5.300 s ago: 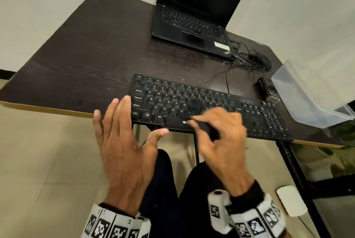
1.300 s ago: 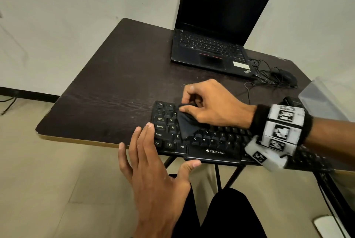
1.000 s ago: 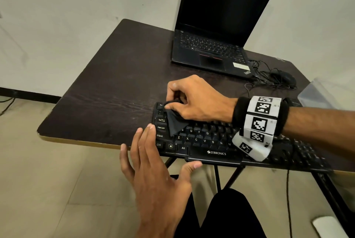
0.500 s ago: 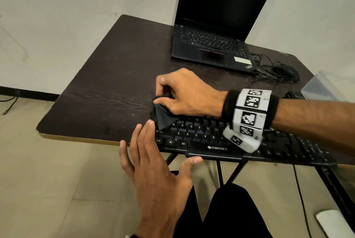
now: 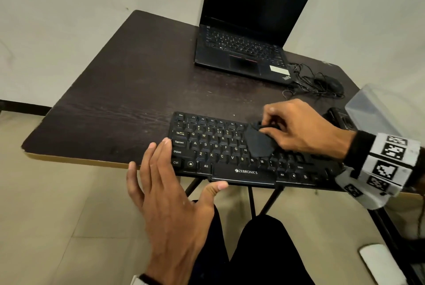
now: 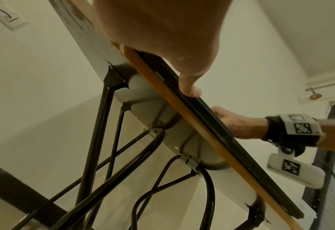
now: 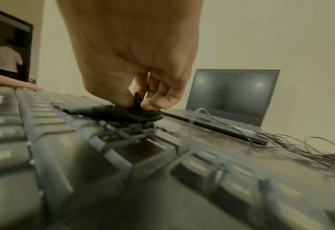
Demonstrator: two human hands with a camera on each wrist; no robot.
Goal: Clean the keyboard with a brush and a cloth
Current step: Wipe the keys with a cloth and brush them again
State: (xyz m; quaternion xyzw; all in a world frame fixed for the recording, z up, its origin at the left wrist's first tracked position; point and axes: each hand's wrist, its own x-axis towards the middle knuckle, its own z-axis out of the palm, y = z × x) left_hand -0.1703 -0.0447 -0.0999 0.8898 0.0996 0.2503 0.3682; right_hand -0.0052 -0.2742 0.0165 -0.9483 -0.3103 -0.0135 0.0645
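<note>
Office-like room: laptop (image 5: 248, 32) on folding table (image 5: 128, 91).

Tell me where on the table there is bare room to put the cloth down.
Bare wood lies left of the keyboard and laptop, out to the table edge, and between those two. The right end is crowded: cables, mouse, plastic box.
</note>
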